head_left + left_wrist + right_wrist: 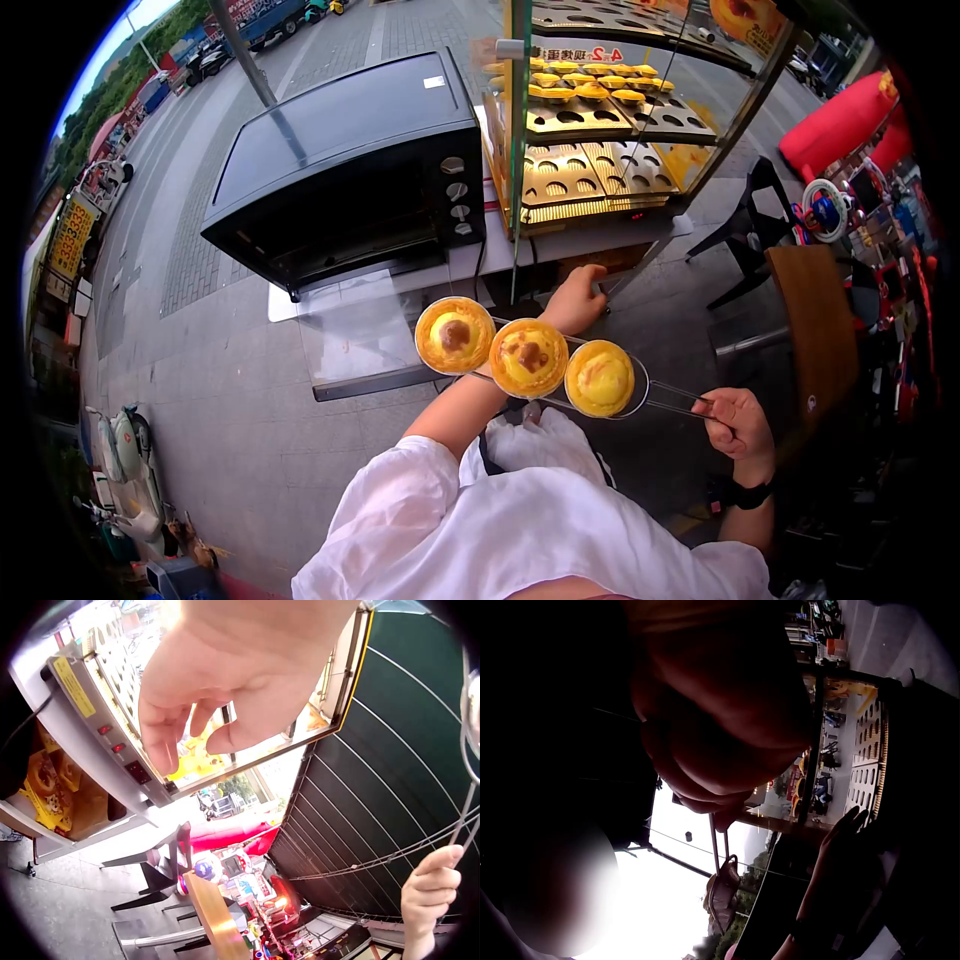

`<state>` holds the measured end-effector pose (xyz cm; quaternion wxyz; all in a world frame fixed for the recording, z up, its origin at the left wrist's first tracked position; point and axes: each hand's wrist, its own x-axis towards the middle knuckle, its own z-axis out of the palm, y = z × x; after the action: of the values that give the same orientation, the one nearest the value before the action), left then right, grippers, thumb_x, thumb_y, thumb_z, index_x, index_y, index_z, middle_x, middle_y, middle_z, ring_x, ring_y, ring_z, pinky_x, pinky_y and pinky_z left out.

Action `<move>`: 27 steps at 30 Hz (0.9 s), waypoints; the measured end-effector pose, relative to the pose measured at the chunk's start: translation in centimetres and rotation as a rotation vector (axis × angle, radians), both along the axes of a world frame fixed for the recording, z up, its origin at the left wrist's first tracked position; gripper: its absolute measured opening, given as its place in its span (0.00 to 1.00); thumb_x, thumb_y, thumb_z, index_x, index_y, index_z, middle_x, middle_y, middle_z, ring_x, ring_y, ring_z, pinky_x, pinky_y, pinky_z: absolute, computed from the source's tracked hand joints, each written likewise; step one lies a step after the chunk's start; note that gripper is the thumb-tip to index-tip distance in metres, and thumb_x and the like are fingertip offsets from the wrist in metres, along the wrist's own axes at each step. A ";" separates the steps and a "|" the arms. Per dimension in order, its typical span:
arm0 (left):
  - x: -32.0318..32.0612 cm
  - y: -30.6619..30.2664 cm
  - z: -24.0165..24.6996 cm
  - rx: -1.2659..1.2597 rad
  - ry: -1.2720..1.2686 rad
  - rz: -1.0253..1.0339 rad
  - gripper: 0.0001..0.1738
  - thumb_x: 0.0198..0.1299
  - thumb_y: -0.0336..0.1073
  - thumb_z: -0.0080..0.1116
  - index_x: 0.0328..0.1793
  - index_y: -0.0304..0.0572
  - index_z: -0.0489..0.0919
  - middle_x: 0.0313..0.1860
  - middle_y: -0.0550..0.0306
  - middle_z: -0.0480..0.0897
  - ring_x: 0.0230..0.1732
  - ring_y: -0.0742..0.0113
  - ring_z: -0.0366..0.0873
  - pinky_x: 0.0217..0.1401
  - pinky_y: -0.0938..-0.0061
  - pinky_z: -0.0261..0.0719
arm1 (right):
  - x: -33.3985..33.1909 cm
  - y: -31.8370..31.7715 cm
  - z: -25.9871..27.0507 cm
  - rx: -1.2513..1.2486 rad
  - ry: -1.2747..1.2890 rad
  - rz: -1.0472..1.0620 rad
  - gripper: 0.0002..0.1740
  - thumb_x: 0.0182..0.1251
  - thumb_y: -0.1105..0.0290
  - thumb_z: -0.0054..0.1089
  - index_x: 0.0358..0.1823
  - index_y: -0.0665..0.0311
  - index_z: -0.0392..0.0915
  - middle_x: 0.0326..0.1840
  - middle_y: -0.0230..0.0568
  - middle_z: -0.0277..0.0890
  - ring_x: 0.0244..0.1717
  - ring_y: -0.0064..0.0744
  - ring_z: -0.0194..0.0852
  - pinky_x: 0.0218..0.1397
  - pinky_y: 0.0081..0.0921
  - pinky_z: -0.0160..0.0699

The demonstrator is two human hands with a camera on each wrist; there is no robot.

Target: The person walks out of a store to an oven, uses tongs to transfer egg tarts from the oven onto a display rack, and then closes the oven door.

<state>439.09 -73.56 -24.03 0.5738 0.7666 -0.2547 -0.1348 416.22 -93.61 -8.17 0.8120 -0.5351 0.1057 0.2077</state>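
My right hand [738,422] grips the end of a long-handled wire rack [676,396], its fingers curled round the handle. Three round egg tarts sit in a row in the rack's rings: one with a brown patch [455,338], a browned middle one [528,358] and a paler one [600,379]. Beyond the tarts, my left hand [575,300] reaches toward the lower front of the glass display case [625,215]. Its fingers bend loosely around nothing in the left wrist view. The right wrist view is dark, with the rack partly hidden behind the hand.
A black countertop oven [350,135] stands left of the display case. Inside the case, several tarts [590,90] rest on a tray above metal trays with round holes [560,175]. To the right are a black chair [745,235] and a brown tabletop [812,320].
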 end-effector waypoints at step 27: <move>8.8 -18.1 -0.1 -0.338 0.072 -0.104 0.18 0.56 0.32 0.55 0.54 0.38 0.73 0.46 0.55 0.78 0.45 0.67 0.76 0.45 0.73 0.78 | 8.2 -6.3 1.5 0.093 -0.207 -0.464 0.16 0.73 0.63 0.45 0.48 0.69 0.74 0.19 0.28 0.61 0.08 0.12 0.45 0.10 0.10 0.43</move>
<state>447.93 -91.64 -24.13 0.6954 0.6398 -0.2923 -0.1469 424.45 -99.89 -6.70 0.8682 -0.4769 0.1324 -0.0353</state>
